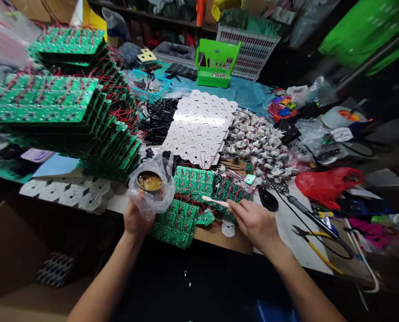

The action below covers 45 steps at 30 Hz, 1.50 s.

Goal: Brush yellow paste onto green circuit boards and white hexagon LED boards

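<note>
My left hand (135,217) is closed around a small round tin (149,181) wrapped in a clear plastic bag (167,197). Amber, glossy stuff shows inside the tin. In my right hand (254,221) is a pale toothbrush (216,201), pinched near its end, with its head pointing left above the circuit boards. Below and between my hands lie green circuit boards (174,223) with red wires, and another group of green boards (194,181) lies just behind. White honeycomb-edged panels (202,127) are stacked farther back.
Tall stacks of wired green boards (41,98) rise at the left. White components (253,138) are heaped right of the panels. A soldering iron (306,212) and yellow-handled cutters (315,246) lie at the right. A green bin (216,67) stands at the back.
</note>
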Each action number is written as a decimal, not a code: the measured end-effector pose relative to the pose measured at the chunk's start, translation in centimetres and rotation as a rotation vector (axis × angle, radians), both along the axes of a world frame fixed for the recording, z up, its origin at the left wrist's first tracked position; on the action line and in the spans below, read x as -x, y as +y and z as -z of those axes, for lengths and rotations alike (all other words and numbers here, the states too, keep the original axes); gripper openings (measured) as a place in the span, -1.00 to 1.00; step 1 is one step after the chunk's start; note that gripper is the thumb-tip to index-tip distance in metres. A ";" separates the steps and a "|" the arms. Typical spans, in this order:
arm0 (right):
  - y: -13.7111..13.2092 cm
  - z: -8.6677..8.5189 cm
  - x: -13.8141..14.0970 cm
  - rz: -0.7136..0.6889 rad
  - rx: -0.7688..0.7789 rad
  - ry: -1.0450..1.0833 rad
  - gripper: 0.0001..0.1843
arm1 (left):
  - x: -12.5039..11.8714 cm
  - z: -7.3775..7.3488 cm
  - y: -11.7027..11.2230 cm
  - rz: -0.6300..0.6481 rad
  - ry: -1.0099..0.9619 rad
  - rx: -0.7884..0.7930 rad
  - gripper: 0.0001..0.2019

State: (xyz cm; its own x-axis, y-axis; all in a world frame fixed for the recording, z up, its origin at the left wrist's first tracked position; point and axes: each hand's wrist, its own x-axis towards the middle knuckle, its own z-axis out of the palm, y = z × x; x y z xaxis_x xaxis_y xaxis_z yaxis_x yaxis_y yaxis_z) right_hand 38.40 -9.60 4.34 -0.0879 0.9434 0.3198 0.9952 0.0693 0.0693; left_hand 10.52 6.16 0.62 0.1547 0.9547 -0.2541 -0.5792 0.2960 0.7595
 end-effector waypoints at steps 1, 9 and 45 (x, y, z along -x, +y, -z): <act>0.1 0.0 0.0 -0.011 0.009 -0.034 -0.72 | 0.2 -0.3 0.1 -0.022 0.000 -0.020 -0.66; 5.3 0.6 -2.2 0.071 0.009 -0.188 -0.69 | 1.5 -1.7 0.8 -0.052 0.066 -0.029 -0.59; 6.4 -0.4 0.5 -0.082 0.092 -0.024 -0.67 | -1.7 2.2 5.6 0.245 -0.076 0.068 -0.63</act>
